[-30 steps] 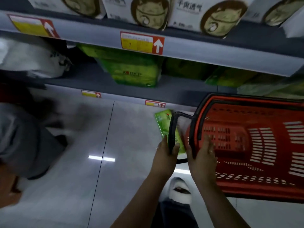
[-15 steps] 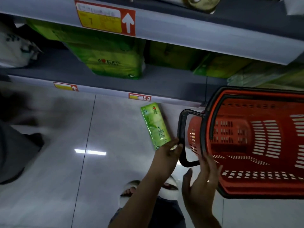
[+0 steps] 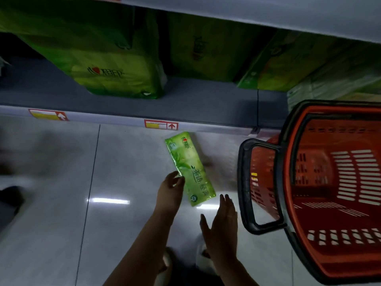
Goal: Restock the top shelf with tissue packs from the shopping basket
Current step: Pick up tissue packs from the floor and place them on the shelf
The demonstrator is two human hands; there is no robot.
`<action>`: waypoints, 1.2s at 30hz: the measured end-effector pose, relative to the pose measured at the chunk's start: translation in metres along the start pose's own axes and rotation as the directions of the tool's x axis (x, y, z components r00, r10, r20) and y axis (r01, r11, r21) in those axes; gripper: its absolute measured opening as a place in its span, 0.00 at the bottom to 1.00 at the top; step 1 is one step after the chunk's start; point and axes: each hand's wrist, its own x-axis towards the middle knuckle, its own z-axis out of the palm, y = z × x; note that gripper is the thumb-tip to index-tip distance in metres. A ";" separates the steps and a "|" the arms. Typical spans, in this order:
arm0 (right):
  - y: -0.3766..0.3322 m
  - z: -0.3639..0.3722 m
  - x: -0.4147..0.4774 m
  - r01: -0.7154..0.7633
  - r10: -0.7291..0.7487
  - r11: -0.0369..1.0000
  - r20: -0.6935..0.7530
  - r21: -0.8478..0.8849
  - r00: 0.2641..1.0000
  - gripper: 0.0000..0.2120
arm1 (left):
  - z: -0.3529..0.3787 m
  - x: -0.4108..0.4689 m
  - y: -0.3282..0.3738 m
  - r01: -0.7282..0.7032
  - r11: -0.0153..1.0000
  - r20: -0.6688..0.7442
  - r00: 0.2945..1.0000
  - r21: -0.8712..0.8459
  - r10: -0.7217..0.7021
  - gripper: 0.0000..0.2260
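Observation:
A long green tissue pack [image 3: 190, 169] lies slanted on the shiny floor tiles just below the bottom shelf's edge. My left hand [image 3: 171, 193] is at its lower left edge, with thumb and fingers pinching that edge. Below the pack's near end, my right hand [image 3: 222, 226] hovers flat with fingers apart and holds nothing. To the right stands the red shopping basket [image 3: 299, 203], tilted towards me. Its black handle [image 3: 243, 182] hangs down on the side near my hands, and no packs show inside it. The top shelf is out of view.
Large green tissue bundles [image 3: 115, 65] fill the bottom shelf [image 3: 206, 104], which carries red and yellow price tags [image 3: 161, 124]. My feet [image 3: 204, 259] are below my hands. A dark blurred shape, perhaps another person [image 3: 10, 199], is at the far left.
Both hands let go of the basket handle. The left hand went to the green pack and slid along its left edge; the right hand opened and drew back. The view tilted down.

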 end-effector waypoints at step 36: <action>-0.011 0.042 0.028 0.066 -0.063 0.942 -0.018 0.328 0.998 0.45 | -0.064 0.010 -0.037 0.056 0.986 0.003 0.998 -0.155 -0.056 0.27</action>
